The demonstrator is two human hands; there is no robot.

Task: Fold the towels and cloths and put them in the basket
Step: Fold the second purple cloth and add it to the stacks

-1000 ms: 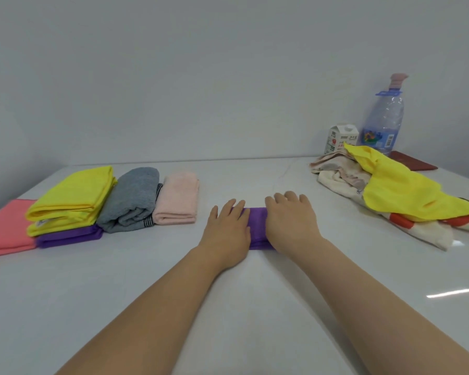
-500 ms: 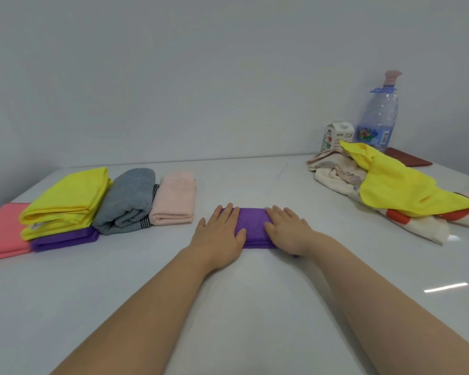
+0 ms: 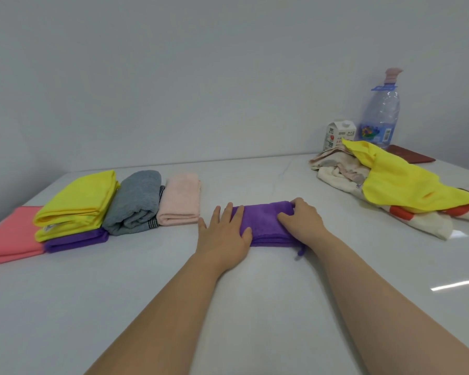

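Purple cloth, folded to a short band, lies mid-surface, a bit nearer the near edge than the far one. L hand lies flat on its left end, fingers straight & spread, palm partly on the table. R hand is on the right end, fingers curled over the far edge, gripping the cloth. A small loop sticks out at the cloth's near right corner.

Left edge: coral cloth lies flat. Beside it a yellow cloth is stacked on a 2nd purple cloth, then grey towel, then pale pink towel. All are folded, side by side.

Far right corner: unfolded heap, yellow sheet draped over cream towel w/ red patches. Behind it: milk carton, water bottle, dark red flat item.
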